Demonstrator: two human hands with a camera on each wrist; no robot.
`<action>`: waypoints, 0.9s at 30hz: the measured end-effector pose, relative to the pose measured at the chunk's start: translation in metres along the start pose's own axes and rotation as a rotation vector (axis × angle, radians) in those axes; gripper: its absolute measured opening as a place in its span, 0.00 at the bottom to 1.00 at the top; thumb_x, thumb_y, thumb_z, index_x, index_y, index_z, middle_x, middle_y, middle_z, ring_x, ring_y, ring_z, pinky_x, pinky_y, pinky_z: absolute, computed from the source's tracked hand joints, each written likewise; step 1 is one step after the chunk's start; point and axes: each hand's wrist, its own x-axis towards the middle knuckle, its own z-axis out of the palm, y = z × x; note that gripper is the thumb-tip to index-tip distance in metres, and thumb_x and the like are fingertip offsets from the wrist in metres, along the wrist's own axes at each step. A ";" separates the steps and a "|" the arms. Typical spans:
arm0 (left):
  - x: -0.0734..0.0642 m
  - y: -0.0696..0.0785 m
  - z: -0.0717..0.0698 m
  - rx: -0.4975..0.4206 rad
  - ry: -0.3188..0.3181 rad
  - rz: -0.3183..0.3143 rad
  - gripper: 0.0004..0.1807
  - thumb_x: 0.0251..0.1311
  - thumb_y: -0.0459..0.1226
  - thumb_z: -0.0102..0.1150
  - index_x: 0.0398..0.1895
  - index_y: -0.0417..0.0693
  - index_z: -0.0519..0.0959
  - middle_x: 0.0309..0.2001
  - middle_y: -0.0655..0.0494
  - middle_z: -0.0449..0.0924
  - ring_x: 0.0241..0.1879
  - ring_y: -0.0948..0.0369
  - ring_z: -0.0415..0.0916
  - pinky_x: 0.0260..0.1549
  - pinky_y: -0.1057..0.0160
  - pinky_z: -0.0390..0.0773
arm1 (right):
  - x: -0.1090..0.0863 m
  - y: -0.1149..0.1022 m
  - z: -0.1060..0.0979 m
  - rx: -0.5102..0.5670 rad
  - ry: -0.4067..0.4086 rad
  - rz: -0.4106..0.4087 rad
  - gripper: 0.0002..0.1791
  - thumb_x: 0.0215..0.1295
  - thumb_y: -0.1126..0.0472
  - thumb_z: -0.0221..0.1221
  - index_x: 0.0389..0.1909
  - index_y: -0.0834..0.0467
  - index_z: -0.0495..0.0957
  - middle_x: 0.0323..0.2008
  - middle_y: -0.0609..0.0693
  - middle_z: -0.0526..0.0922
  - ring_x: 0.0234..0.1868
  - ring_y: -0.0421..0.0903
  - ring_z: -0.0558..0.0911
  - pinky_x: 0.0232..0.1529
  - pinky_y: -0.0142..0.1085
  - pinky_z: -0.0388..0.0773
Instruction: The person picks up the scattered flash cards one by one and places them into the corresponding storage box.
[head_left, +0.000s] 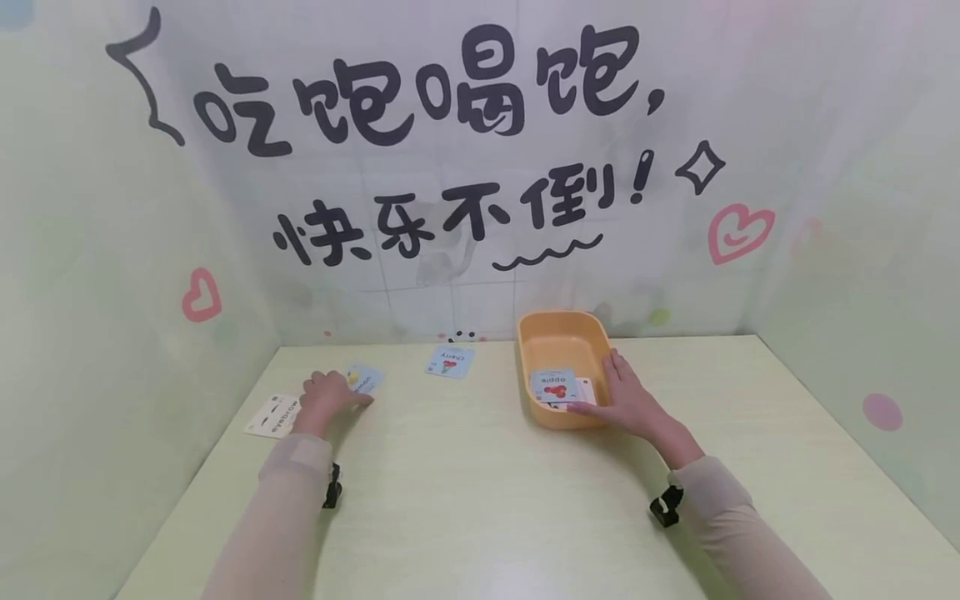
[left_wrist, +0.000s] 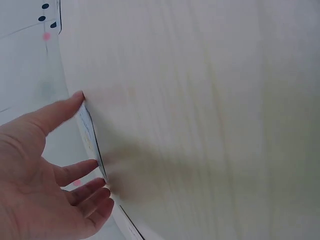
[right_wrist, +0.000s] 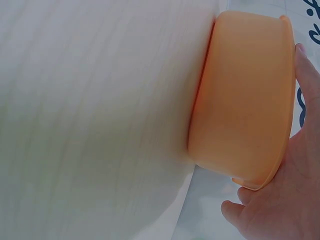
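Observation:
My left hand reaches over the blue lemon card, which lies on the table. Its thumb and fingertips are spread along the card's edges in the left wrist view. Close to that hand's left side is a white eyebrow card, partly covered by it. On the right, my right hand holds an orange plastic tub by its near right corner, thumb over the near rim and fingers along the right wall. Inside the tub, a blue apple card overlaps a pinkish-white card.
Between the lemon card and the tub, a blue cherry card lies near the back of the pale wooden table. A printed curtain with large dark characters stands behind the table, and pale panels flank both sides.

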 end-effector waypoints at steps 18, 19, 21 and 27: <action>0.008 0.011 0.001 -0.245 0.117 0.066 0.30 0.61 0.30 0.59 0.65 0.28 0.61 0.61 0.25 0.56 0.53 0.38 0.69 0.55 0.44 0.76 | -0.002 -0.003 0.001 0.003 0.002 0.003 0.71 0.53 0.28 0.63 0.77 0.70 0.34 0.79 0.69 0.34 0.79 0.68 0.42 0.76 0.63 0.50; 0.009 0.013 0.001 -0.262 0.125 0.080 0.29 0.63 0.30 0.57 0.65 0.29 0.62 0.62 0.25 0.58 0.56 0.38 0.69 0.57 0.44 0.75 | -0.001 -0.003 0.001 0.005 0.002 0.005 0.72 0.53 0.28 0.64 0.77 0.69 0.34 0.79 0.69 0.34 0.79 0.68 0.42 0.76 0.63 0.50; 0.010 0.020 -0.001 -0.309 0.131 0.103 0.27 0.65 0.29 0.53 0.66 0.30 0.63 0.64 0.27 0.62 0.59 0.38 0.69 0.59 0.45 0.75 | -0.001 -0.003 0.000 0.014 0.002 0.002 0.72 0.52 0.28 0.64 0.77 0.69 0.34 0.79 0.68 0.34 0.79 0.68 0.43 0.76 0.64 0.50; 0.009 0.048 -0.004 -0.493 0.123 0.173 0.23 0.69 0.28 0.48 0.66 0.31 0.65 0.61 0.32 0.71 0.57 0.43 0.76 0.49 0.57 0.85 | 0.000 -0.002 0.000 0.014 -0.006 0.011 0.72 0.52 0.27 0.64 0.78 0.68 0.33 0.79 0.68 0.34 0.79 0.68 0.42 0.76 0.64 0.49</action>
